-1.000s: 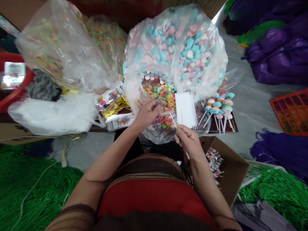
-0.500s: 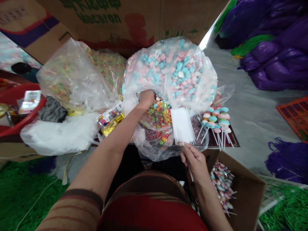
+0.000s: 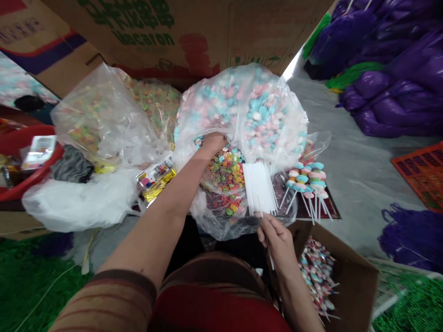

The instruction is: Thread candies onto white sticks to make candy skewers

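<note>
My left hand [image 3: 215,142] reaches into the mouth of a large clear bag of pink, blue and white candies [image 3: 263,110]; its fingers are hidden by candy and plastic. Just below that hand lies a heap of colourful ring candies [image 3: 226,173] on clear plastic. My right hand [image 3: 277,235] is closed on a thin white lollipop stick [image 3: 271,258], near the lower end of a stack of white sticks [image 3: 259,186]. To the right of the stack, several finished candy skewers [image 3: 308,177] lie with their sticks toward me.
A cardboard box [image 3: 356,276] holding wrapped candy skewers stands at lower right. Bags of ring candies [image 3: 100,115] sit at the left, beside a red basin [image 3: 20,184] and gold twist ties [image 3: 159,185]. A large carton [image 3: 207,32] stands behind. Purple bundles [image 3: 398,97] lie at far right.
The view has shifted slightly, so everything sits a little lower in the picture. My left hand has moved slightly deeper into the candy bag; my right hand still holds the stick.
</note>
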Action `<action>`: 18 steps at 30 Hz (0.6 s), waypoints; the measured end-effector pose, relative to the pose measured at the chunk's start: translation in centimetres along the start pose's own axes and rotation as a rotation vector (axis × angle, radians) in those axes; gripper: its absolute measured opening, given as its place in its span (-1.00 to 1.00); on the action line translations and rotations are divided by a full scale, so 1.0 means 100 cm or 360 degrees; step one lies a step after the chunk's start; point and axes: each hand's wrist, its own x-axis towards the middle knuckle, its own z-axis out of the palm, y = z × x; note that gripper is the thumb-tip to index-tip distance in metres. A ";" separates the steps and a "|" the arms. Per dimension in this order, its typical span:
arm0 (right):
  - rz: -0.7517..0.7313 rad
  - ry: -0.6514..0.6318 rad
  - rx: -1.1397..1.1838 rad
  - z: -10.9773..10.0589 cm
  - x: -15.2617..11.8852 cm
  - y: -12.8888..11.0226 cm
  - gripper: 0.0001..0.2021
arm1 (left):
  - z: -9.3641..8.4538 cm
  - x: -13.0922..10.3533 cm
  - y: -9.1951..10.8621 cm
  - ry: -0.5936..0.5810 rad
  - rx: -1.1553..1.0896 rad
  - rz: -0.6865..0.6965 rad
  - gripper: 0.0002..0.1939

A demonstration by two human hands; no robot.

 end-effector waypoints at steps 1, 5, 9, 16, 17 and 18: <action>0.0005 -0.0003 0.0007 0.001 0.000 0.001 -0.61 | -0.002 -0.004 -0.001 -0.0024 0.0074 0.0024 -0.55; 0.0017 -0.0051 0.0029 0.008 -0.001 0.004 -0.63 | -0.010 -0.029 -0.006 -0.0127 0.0371 0.0162 -0.51; 0.0001 -0.0115 0.0045 0.012 -0.001 0.003 -0.63 | -0.014 -0.053 -0.012 -0.0210 0.0419 0.0247 -0.47; 0.0019 -0.0174 0.0033 0.018 -0.004 0.000 -0.59 | -0.030 -0.080 -0.012 -0.0118 0.0295 0.0126 -0.42; 0.0020 -0.0184 0.0030 0.020 -0.004 -0.001 -0.59 | -0.032 -0.083 -0.011 -0.0099 0.0298 0.0102 -0.45; 0.0019 -0.0193 0.0027 0.021 -0.004 -0.001 -0.59 | -0.034 -0.086 -0.011 -0.0075 0.0296 0.0079 -0.49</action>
